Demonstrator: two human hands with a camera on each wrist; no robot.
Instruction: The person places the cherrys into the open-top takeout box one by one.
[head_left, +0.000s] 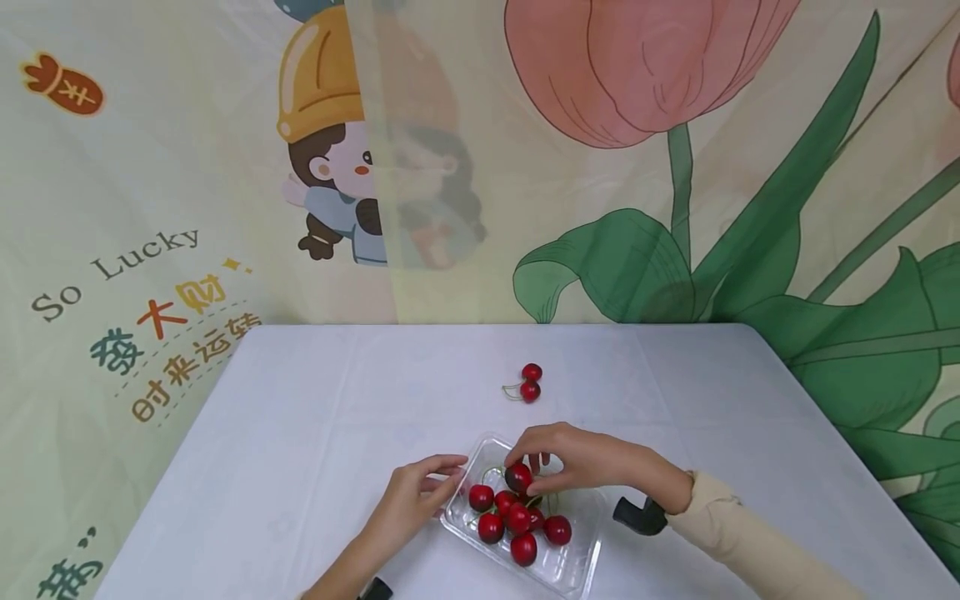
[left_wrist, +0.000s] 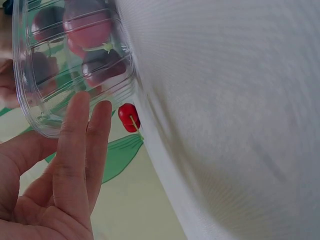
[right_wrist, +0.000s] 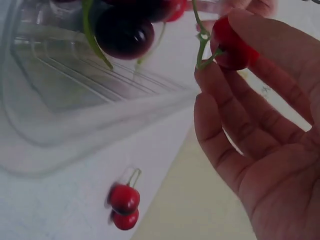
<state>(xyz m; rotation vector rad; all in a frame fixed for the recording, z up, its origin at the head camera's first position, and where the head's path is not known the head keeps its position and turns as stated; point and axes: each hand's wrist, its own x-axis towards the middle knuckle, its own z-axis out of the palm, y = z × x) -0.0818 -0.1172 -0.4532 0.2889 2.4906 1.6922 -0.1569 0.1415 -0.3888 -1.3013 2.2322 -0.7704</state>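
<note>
Over the clear plastic container (head_left: 577,575), my right hand (head_left: 573,458) pinches a dark red cherry (right_wrist: 231,44) between thumb and fingers. A thin green stem (right_wrist: 201,50) hangs by that cherry. Beneath it, several more cherries (head_left: 517,518) lie heaped in the container, some with stems. My left hand (head_left: 416,492) is at the container's left edge. In the left wrist view its fingers (left_wrist: 75,145) are mostly straight, with the tips at the clear plastic wall; how firmly they touch cannot be told.
Beyond the container, two cherries (head_left: 531,390) lie together on the white-covered table (head_left: 300,467), a stem pointing left. A printed curtain (head_left: 450,167) with a tulip and cartoon figure hangs behind the table's far edge. Black wrist straps (head_left: 641,517) show at both wrists.
</note>
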